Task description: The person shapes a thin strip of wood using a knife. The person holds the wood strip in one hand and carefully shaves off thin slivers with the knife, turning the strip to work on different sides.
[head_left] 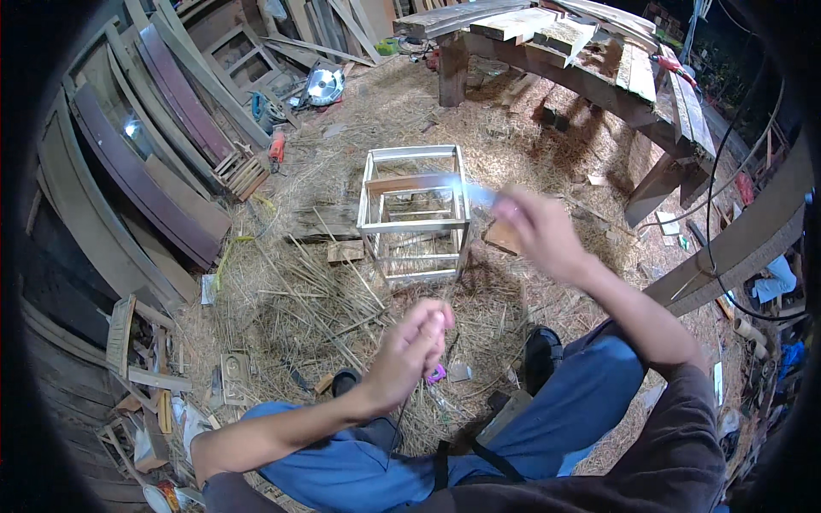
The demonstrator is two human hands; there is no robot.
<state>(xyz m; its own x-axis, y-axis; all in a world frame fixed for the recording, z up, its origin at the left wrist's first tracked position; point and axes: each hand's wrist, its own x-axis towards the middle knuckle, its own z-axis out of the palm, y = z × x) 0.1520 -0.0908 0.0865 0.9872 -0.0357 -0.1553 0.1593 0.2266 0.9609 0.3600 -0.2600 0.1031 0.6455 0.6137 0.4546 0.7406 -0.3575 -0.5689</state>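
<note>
one floor (368,111) is covered with straw (265,299). boards (184,94) lean along its left edge, and one wooden table (573,85) stands by its far right corner, with planks (634,70) on top. one small wooden frame (414,227) sits near the middle of the floor, ahead of the left hand (406,359) and just left of the right hand (543,229). of these two hands, the right curls around one shiny, blurry tool (481,194); the left is curled up, and i cannot tell if it holds anything. one round-bladed saw (325,85) lies far left.
</note>
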